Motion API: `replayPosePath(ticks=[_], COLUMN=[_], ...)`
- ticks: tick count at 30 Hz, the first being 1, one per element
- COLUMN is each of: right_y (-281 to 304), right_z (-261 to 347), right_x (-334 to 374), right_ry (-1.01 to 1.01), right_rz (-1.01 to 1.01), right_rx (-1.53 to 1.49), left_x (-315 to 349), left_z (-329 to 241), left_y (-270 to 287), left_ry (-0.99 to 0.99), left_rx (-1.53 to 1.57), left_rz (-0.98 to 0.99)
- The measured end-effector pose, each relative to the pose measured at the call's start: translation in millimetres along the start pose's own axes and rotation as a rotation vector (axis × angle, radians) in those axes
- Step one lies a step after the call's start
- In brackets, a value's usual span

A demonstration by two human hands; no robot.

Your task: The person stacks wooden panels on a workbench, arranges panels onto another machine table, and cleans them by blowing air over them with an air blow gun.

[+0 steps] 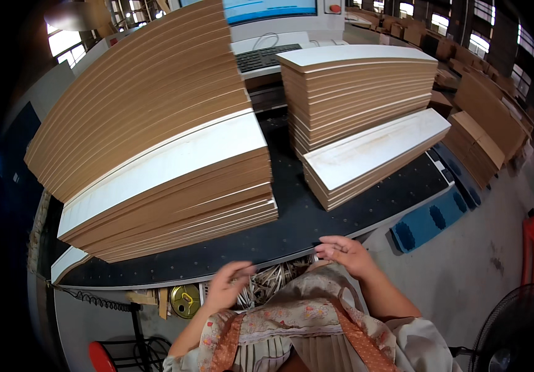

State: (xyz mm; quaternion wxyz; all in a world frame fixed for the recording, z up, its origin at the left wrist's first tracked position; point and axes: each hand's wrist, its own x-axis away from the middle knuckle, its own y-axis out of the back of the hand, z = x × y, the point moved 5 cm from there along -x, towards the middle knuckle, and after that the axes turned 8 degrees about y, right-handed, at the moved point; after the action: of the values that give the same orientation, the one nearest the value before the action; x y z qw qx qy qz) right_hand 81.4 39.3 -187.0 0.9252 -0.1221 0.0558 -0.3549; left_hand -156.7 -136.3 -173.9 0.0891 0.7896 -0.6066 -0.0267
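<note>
My left hand (228, 285) hovers just off the near edge of a black, studded worktable (292, 232), its fingers loosely stretched and slightly blurred. Beyond it lies a stack of long white-topped boards with brown edges (180, 217). My right hand (346, 254) is at the same edge, fingers extended and apart from the thumb, with nothing seen in it. Past it sits a lower stack of white-faced boards (378, 149). A taller stack of similar boards (360, 93) rises right behind that one. Neither hand touches a board.
At the back left, a much higher board stack (143, 93) rises beside a keyboard (267, 57) and a screen (270, 9). Below the table edge are a round yellow-rimmed tin (185, 301) and thin strips (273, 282). A fan (515, 328) and cardboard (490, 118) stand at right.
</note>
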Motion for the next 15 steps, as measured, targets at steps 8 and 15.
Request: replayPosePath(ticks=[8,15], right_y=[62,93], right_z=[5,-1], right_x=[52,76], right_ry=[0.001,-0.052], right_rz=[-0.185,-0.175], right_rx=[-0.093,-0.128], left_x=[-193,-267], left_z=[-39,-50], left_y=[-115,-123], left_ry=[-0.065,0.074], left_rx=[0.123,0.201], left_rz=[-0.037,-0.218])
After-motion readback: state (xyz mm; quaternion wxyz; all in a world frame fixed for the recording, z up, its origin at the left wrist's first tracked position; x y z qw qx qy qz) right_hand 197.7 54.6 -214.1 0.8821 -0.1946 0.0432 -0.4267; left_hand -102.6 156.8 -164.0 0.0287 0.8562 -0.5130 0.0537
